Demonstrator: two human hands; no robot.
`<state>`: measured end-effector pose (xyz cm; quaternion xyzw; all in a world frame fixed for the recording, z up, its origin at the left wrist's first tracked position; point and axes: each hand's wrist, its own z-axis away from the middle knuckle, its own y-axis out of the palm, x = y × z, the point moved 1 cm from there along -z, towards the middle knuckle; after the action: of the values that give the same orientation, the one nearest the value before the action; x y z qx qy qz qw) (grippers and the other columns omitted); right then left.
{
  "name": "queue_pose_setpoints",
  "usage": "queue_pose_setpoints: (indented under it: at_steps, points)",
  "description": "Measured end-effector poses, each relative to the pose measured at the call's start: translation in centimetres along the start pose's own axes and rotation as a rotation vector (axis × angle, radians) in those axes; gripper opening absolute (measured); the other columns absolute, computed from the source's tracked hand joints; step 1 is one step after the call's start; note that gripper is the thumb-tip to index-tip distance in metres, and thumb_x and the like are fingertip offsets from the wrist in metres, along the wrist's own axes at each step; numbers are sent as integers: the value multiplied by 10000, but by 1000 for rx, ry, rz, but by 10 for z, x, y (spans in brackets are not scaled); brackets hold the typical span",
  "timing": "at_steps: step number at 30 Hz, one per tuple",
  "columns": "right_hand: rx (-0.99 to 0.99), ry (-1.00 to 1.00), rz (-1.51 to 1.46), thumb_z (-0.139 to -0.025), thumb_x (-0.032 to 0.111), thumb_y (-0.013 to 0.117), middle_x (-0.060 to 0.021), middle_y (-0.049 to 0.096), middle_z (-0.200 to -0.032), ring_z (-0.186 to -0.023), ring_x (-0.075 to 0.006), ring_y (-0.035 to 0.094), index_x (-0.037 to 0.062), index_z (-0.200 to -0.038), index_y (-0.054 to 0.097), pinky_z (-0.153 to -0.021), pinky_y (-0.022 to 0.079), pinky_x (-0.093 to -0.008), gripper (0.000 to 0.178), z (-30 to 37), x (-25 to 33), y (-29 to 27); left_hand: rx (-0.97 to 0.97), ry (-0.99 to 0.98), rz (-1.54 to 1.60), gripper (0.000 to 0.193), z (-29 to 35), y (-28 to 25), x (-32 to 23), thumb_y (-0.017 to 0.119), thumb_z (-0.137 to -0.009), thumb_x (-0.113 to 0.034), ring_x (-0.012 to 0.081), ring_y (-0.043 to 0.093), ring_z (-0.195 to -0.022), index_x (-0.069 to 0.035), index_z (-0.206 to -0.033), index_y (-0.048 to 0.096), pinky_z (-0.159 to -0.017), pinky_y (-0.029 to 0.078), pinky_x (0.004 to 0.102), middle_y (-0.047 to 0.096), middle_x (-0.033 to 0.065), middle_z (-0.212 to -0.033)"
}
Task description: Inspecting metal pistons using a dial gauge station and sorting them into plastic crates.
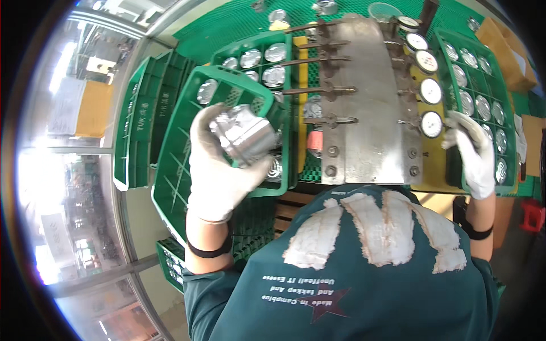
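Observation:
My left hand (219, 165), in a white glove, is wrapped round a shiny metal piston (248, 136). It holds the piston tilted over the left green divided crate (170, 165), where more pistons sit in the compartments. My right hand (475, 153), also gloved, is at the near left side of the right green crate (508, 113), beside the nearest dial gauge (431, 124). Its fingers are slightly bent and apart, and nothing shows in them. Between the hands stands a steel fixture plate (367, 113) with metal rods along its left side and several dial gauges along its right.
Another green crate (250, 42) with pistons lies behind the left one. Stacked green crates (145, 125) stand by the window at far left. A cardboard box (503, 54) is at the far right, and a red stool (532, 215) on the floor below. Green mesh (227, 25) covers the bench.

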<state>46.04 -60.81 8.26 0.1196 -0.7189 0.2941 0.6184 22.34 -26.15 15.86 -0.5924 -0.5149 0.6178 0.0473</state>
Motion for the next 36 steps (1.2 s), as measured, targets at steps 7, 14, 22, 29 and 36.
queue_pose_setpoints:
  at_steps: [7, 14, 22, 29, 36]
  points:
    - [195, -110, -19, -941, 59, 590, -102, 681, -1032, -776, -134, 672, -16, -1227, 617, -738, 527, -260, 297, -12, 14, 39, 328, 239, -377, 913, 4, 115, -42, 877, -581, -383, 348, 681, -929, -28, -1334, 502, -813, 561, 401, 655, 188, -1113]
    - [316, 165, -108, -937, 75, 594, -85, 699, -967, -749, -76, 622, -16, -1207, 633, -697, 522, -255, 287, 6, 7, 44, 411, 250, -516, 949, 2, 167, -46, 837, -648, -439, 359, 674, -904, 44, -1375, 467, -729, 566, 435, 619, 218, -1132]
    - [516, 275, -17, -902, 203, 625, -128, 692, -897, -756, -177, 648, -16, -1411, 452, -713, 517, -328, 581, 18, -17, 72, 317, 746, -384, 871, -17, 167, -36, 858, -612, -267, 418, 593, -1060, -7, -1357, 490, -899, 507, 463, 568, 205, -1243]
    - [505, 276, -218, -890, 207, 657, -120, 656, -867, -748, -171, 621, 1, -1563, 89, -696, 510, -309, 905, 19, -36, 91, 306, 560, -174, 847, -25, 196, -19, 843, -663, -156, 418, 600, -1062, -10, -1396, 444, -891, 524, 450, 537, 234, -1264]
    - [459, 265, -216, -895, 203, 643, -101, 639, -833, -713, -151, 593, 2, -1570, 55, -668, 500, -305, 917, 20, -40, 92, 283, 588, -88, 871, -33, 201, -17, 854, -662, -154, 416, 601, -1068, -29, -1414, 434, -896, 526, 444, 529, 244, -1272]
